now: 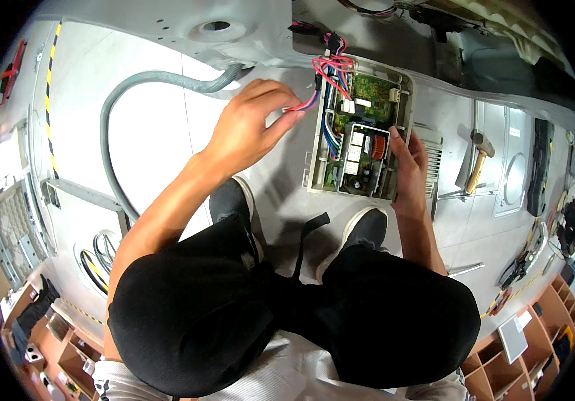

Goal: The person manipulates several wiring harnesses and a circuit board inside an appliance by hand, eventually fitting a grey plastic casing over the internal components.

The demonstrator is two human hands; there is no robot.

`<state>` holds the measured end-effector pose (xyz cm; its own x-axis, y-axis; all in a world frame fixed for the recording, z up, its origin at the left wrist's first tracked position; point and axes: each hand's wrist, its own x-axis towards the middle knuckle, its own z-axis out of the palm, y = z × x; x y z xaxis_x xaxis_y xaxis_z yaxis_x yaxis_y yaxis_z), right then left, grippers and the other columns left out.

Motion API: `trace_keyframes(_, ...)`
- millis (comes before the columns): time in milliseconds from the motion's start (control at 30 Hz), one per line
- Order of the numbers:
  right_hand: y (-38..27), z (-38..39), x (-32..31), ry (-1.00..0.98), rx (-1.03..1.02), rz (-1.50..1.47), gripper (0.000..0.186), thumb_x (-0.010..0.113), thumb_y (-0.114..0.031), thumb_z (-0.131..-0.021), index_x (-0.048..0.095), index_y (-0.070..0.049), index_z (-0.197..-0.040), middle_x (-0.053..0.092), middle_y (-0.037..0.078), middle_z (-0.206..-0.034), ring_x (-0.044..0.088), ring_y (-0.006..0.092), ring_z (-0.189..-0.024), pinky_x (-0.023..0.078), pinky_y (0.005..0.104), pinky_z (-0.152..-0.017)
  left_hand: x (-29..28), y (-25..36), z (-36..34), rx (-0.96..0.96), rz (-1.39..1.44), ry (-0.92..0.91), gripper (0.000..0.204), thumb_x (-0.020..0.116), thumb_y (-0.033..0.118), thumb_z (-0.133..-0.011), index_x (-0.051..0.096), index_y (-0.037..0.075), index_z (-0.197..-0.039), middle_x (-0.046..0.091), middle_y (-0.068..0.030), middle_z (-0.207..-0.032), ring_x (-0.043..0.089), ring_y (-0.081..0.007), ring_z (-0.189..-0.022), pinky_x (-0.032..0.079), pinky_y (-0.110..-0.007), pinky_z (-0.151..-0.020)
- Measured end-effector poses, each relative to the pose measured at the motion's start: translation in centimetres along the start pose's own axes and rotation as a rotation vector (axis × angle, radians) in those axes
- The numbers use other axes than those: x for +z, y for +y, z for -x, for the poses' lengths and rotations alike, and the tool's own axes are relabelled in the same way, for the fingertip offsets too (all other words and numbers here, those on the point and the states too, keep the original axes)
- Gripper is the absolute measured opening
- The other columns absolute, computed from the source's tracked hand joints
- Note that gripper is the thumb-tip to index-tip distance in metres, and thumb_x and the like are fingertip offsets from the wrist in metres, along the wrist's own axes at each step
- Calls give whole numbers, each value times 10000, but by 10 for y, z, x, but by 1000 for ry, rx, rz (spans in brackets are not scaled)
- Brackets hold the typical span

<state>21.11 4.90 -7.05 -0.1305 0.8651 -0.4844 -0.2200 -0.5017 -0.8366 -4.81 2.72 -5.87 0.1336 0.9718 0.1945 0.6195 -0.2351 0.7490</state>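
Observation:
In the head view, my left hand pinches pink and blue wires just left of an open control box. The box has a pale casing, a green circuit board, white connectors and a copper-coloured coil. My right hand is closed on the box's right side, thumb on its rim. A bundle of red, black and blue wires runs from the box's top to the grey machine housing above. A finned piece shows just right of my right hand.
A grey corrugated hose curves over the pale floor at left. A wooden-handled hammer and a metal panel lie at right. Coiled cables are at lower left. My shoes and knees are below the box; wooden compartments edge the bottom.

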Motion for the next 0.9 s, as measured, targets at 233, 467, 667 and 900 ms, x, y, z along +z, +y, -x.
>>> trace_keyframes(233,-5,1,3,14,90,-17,240,597,-171,-898,582,-40,-1099,649,29,-921,632,92,-755,522,236,-641,-16,11,-2,-632,843,-8,257,604,108,-895,586,-5,-1125,627,-65,-875,596,-131,-786,493,-282,-734)
trace_keyframes(467,-2,-1,1,-13,53,18,227,601,-179,-901,595,-27,-1070,638,20,-903,593,79,-755,482,228,-661,-33,23,-10,-601,1196,-73,325,542,119,-928,526,-12,-1225,631,-106,-901,604,-146,-824,518,-322,-779)
trace_keyframes(667,-2,1,5,-37,-61,106,209,601,-184,-912,606,-3,-1017,604,-15,-870,497,46,-796,392,214,-731,-28,41,-16,-440,978,-270,290,535,98,-925,562,-20,-1189,640,-115,-1005,593,-161,-930,479,-307,-827)
trace_keyframes(900,-9,3,12,-22,-43,17,220,592,-172,-915,593,8,-1042,620,11,-934,519,56,-844,405,219,-766,-25,45,-12,-296,703,-298,312,553,-42,-861,595,13,-1166,636,-95,-1094,577,-162,-1052,461,-296,-893)
